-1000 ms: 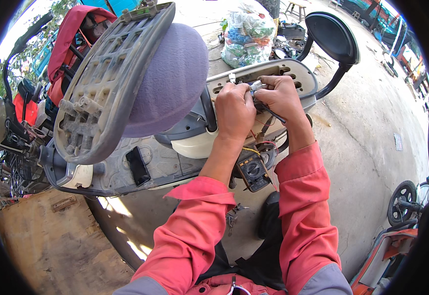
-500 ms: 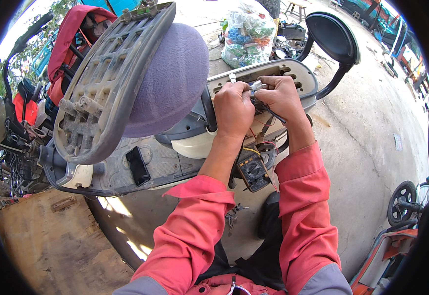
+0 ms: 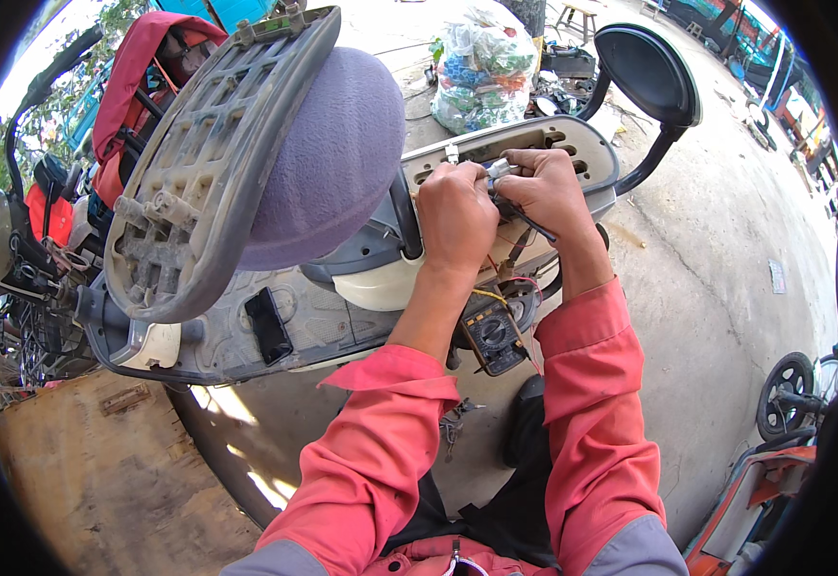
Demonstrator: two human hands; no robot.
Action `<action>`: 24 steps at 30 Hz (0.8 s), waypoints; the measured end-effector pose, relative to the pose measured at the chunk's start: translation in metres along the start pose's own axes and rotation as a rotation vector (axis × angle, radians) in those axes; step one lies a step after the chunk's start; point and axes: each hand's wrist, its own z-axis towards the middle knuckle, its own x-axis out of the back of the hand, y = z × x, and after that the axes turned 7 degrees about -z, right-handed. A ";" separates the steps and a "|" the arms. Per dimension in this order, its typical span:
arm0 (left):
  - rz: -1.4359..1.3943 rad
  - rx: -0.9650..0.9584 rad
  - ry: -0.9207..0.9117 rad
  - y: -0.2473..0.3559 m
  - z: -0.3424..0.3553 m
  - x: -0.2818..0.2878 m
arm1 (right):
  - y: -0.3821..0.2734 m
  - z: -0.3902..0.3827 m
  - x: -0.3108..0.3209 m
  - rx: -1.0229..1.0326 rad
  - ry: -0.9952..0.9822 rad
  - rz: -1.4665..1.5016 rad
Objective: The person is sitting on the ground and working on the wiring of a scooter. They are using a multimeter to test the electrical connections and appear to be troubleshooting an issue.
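Observation:
Both my hands are over the open rear body (image 3: 525, 139) of an electric scooter. My right hand (image 3: 549, 187) is closed, pinching a whitish wire connector (image 3: 502, 169) between thumb and fingers. Close against it, my left hand (image 3: 457, 211) is also closed, fingertips meeting the connector's left side; what they grip is mostly hidden. Dark and coloured wires run down below the hands. Beneath them hangs a black multimeter (image 3: 494, 338) with yellow and red leads. Another white connector (image 3: 453, 153) stands just beyond my left hand.
The tipped-up seat (image 3: 198, 163), with a purple cover (image 3: 328, 158), rises on the left. A dark phone-like object (image 3: 267, 324) lies on the footboard (image 3: 328, 317). A padded backrest (image 3: 649, 77) juts out at the right. Behind stands a bag of bottles (image 3: 486, 72); plywood (image 3: 112, 470) lies lower left.
Both hands stay at almost the same spot, with only a slight shift at the connector. The multimeter and seat look essentially unchanged.

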 end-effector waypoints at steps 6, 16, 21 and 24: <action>-0.042 0.090 -0.046 0.002 0.004 0.003 | -0.003 -0.001 -0.002 0.005 0.016 -0.003; -0.010 -0.018 -0.054 -0.005 0.002 0.001 | 0.001 0.001 0.000 -0.025 -0.010 0.030; 0.007 -0.053 -0.047 -0.009 0.000 0.002 | -0.001 0.000 -0.002 -0.028 0.002 0.043; -0.013 -0.036 -0.037 -0.011 -0.001 -0.001 | 0.000 0.000 -0.001 -0.011 0.011 0.014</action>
